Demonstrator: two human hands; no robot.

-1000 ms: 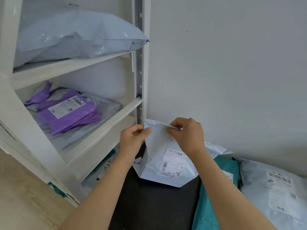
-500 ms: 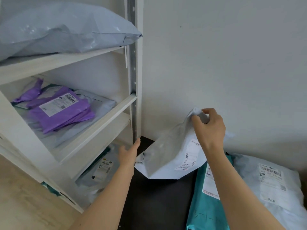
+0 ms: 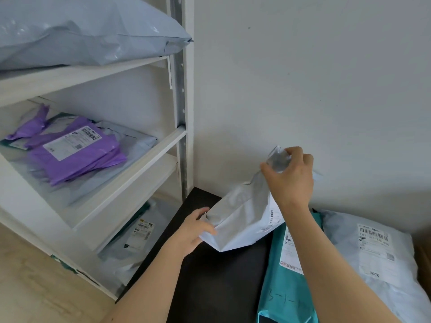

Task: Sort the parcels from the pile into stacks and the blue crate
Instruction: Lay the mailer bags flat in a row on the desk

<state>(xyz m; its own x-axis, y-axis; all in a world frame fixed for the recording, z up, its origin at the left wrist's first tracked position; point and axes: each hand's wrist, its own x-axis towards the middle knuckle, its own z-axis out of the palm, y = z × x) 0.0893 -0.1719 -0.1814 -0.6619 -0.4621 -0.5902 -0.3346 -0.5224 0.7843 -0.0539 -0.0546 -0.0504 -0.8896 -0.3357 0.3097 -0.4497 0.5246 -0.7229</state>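
Observation:
A white plastic mailer parcel [image 3: 242, 220] hangs tilted above the black table [image 3: 210, 276], its label facing right. My right hand [image 3: 290, 178] grips its crumpled top end near the wall. My left hand [image 3: 194, 229] pinches its lower left corner. Under my right forearm on the table lie a teal parcel [image 3: 279, 283] and, at the far right, a large pale grey parcel [image 3: 373, 257]. No blue crate is in view.
A white shelf unit [image 3: 130, 169] stands at the left. It holds a big grey parcel [image 3: 88, 31] on top, purple parcels [image 3: 74, 150] on the middle shelf and grey parcels [image 3: 137, 236] on the bottom one. A white wall is close behind.
My left hand let go of the parcel's top, dropped and now pinches its lower left corner. My right hand swung the top rightward, turning the label to the right.

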